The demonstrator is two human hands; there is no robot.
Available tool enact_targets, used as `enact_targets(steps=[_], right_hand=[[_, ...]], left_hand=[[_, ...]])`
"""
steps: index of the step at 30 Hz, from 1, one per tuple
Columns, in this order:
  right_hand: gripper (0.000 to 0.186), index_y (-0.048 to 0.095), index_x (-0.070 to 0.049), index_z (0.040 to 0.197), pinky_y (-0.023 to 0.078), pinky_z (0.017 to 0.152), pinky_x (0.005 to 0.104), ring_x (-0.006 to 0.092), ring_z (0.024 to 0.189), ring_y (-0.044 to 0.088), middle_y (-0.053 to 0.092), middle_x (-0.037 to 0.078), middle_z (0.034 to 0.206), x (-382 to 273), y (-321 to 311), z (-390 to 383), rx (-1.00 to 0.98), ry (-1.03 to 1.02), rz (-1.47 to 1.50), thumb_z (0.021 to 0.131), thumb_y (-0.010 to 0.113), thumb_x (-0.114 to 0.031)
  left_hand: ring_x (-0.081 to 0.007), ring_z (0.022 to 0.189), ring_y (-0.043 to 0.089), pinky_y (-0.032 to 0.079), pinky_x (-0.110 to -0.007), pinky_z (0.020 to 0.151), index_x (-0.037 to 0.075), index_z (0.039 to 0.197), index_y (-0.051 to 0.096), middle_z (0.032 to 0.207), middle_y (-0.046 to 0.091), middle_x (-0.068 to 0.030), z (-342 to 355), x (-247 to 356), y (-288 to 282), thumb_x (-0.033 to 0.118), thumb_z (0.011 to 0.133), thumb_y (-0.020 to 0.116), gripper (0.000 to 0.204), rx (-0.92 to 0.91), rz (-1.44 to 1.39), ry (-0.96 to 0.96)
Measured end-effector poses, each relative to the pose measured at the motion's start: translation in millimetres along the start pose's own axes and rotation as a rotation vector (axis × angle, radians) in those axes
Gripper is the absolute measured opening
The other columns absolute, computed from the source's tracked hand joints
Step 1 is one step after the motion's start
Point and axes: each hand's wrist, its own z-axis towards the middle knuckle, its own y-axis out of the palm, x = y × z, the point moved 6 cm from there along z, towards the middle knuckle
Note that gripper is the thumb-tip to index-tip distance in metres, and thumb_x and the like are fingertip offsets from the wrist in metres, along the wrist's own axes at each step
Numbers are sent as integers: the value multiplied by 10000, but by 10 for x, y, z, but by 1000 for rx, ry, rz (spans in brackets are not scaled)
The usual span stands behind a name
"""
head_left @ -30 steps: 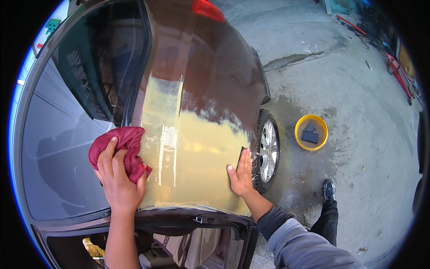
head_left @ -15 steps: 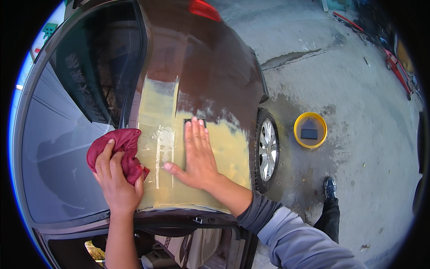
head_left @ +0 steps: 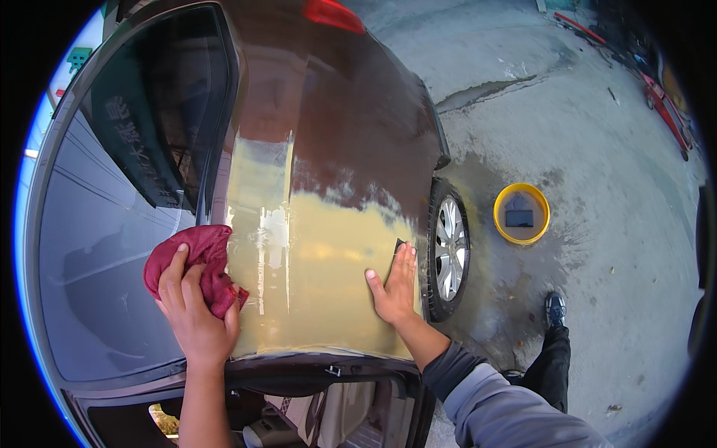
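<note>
My left fingers (head_left: 172, 287) clutch red cloth (head_left: 210, 245); right fingers (head_left: 404, 270), outstretched, hold dark pad (head_left: 399, 243) against yellowish car panel (head_left: 336, 291).

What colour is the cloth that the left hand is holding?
The cloth in the left hand is dark red, close to maroon; the head view shows it best.

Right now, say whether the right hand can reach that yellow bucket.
Likely yes, by bending: the yellow bucket sits uncovered on the floor beyond the wheel, but the right hand presses a dark pad against the panel.
</note>
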Motion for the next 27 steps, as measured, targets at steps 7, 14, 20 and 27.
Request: enact_targets(steps=[7, 14, 20, 27], right_hand=[[1231, 95, 173, 1671, 54, 1365, 530, 485, 1675, 49, 94, 376, 1767, -1500, -109, 74, 0, -443, -11, 992, 583, -731], [1219, 92, 161, 1679, 50, 1373, 497, 459, 1683, 44, 94, 358, 1777, -1837, -119, 39, -31, -537, -40, 998, 552, -739], [1143, 51, 116, 1701, 50, 1364, 531, 458, 1684, 33, 78, 336, 1789, -484, -154, 14, 2, -153, 7, 1027, 602, -623], [1167, 96, 134, 1692, 58, 1364, 529, 466, 1681, 57, 113, 348, 1778, -1436, -98, 92, 69, -392, 43, 1017, 573, -688]], left_hand=[[-441, 1379, 506, 346, -596, 1175, 29, 1279, 633, 1581, 537, -180, 3, 2, -4, 154, 790, 838, 545, -10, -6, -9], [-447, 1382, 498, 334, -597, 1185, 26, 1282, 629, 1596, 529, -179, 4, 6, -4, 145, 796, 834, 541, -9, -15, -5], [-443, 1394, 488, 323, -603, 1203, 60, 1406, 637, 1606, 518, -174, 5, 12, 5, 133, 776, 836, 665, -40, 26, -5], [-444, 1414, 480, 323, -618, 1210, 109, 1444, 640, 1628, 496, -149, 8, -5, 12, 127, 741, 833, 729, -76, 14, -36]])
